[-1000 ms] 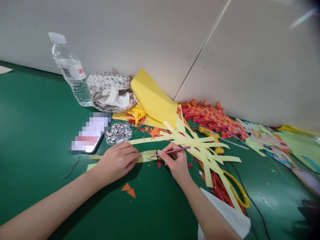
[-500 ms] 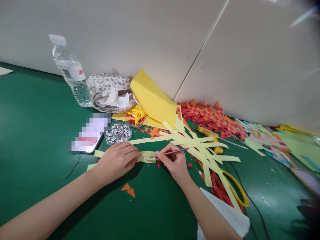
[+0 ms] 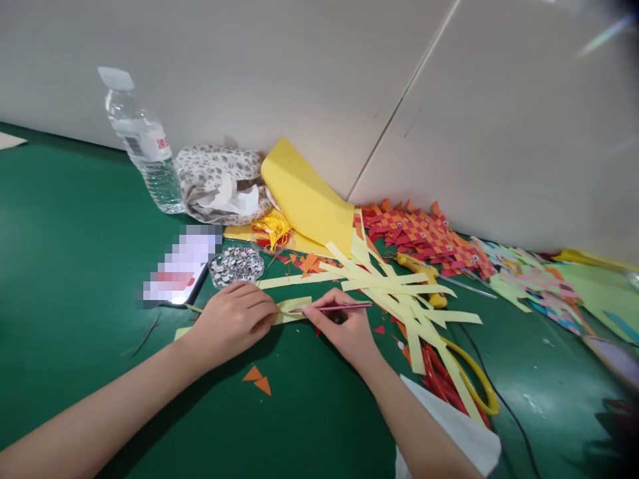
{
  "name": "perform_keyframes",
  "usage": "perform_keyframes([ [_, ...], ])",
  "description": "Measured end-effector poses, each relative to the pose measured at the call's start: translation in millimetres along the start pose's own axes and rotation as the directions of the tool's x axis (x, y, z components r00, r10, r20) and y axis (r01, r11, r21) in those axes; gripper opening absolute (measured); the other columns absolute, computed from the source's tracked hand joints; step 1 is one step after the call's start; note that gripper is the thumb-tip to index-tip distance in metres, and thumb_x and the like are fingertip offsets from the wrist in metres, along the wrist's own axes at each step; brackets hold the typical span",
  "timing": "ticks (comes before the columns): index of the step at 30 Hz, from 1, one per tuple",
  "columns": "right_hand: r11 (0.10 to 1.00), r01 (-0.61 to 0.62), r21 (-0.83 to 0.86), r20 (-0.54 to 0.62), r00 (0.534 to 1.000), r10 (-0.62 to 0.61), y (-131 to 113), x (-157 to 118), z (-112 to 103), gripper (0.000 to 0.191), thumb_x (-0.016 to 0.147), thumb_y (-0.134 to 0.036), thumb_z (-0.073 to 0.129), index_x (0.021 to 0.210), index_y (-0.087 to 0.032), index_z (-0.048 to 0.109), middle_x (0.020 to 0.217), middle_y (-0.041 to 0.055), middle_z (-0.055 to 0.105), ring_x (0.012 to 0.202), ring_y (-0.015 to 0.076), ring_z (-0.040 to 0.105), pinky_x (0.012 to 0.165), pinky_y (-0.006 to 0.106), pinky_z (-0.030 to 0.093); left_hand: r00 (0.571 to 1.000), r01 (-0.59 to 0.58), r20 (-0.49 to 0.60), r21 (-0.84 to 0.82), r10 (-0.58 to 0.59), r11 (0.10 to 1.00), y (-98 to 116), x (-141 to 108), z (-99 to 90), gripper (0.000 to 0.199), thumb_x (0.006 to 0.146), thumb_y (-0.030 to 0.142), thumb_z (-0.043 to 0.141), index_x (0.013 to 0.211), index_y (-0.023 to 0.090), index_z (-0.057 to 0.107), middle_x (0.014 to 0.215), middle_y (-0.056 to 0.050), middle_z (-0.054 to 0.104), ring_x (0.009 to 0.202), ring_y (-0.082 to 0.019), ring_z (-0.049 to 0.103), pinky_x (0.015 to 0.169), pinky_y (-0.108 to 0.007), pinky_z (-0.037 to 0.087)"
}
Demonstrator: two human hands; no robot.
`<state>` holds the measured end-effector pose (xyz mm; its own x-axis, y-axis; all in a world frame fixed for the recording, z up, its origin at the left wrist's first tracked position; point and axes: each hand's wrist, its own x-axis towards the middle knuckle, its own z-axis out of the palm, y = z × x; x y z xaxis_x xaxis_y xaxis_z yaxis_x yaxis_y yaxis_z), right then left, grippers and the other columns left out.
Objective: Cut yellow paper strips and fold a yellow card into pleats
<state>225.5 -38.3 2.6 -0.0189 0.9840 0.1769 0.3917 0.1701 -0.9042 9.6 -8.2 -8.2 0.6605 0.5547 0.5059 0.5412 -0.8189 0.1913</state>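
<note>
- Left hand (image 3: 240, 311): curled over pale strip (image 3: 299, 304), pressing it to the worktop (image 3: 299, 426), presumably for steadiness.
- Right hand (image 3: 344, 327): pinching stick (image 3: 349, 307), tip at strip, seemingly for control.
- Loose strips (image 3: 389, 283): heaped beside right hand, probably for reach.
- Bottle (image 3: 150, 156): near worktop's back edge, likely kept aside.

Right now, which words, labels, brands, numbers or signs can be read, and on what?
"凉", probably: red print on the bottle label; the next character is cut off.
Dark block on that label: too small to read.
Phone screen: pixelated, unreadable.
</note>
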Motion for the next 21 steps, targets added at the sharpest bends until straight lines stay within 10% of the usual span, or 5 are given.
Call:
perform_keyframes([
  [21,0.988,-0.045,0.148,-0.27,0.959,0.084,3.8,2.5,-2.6,0.022,0.073,-0.028,0.067,0.059,-0.019,0.053,0.053,-0.0036,0.053,0.043,0.0089,0.04,0.044,0.024,0.031,0.999,0.044,0.007,0.037,-0.044,0.998,-1.6,-2.4,2.0,0.021,0.086,0.02,0.052,0.104,0.019,0.062,0.101,-0.003,0.069,0.089,-0.02,0.062,0.083,-0.038,0.048],
])
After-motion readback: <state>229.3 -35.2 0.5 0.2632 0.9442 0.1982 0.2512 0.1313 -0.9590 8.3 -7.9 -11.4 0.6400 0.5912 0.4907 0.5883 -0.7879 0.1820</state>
